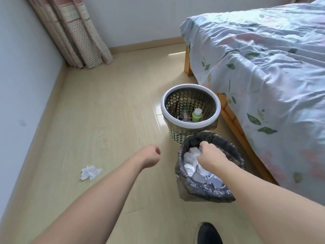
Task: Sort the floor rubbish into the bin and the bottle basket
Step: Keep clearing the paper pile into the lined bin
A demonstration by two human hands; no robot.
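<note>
Right hand (209, 156) over bin (233, 154), fingers pinching crumpled paper (195, 151). Left hand (151, 155) curled, empty. Paper wad (90, 172) on floor (105, 120) at 9 o'clock; long axis 8–2 o'clock.

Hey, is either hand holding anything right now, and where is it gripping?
The right hand pinches a crumpled white paper by its top, over the lined bin. The left hand is curled and holds nothing.

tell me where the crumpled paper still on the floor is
In the head view the crumpled paper lies on the wooden floor at lower left, left of the left hand and well left of the bin.
</note>
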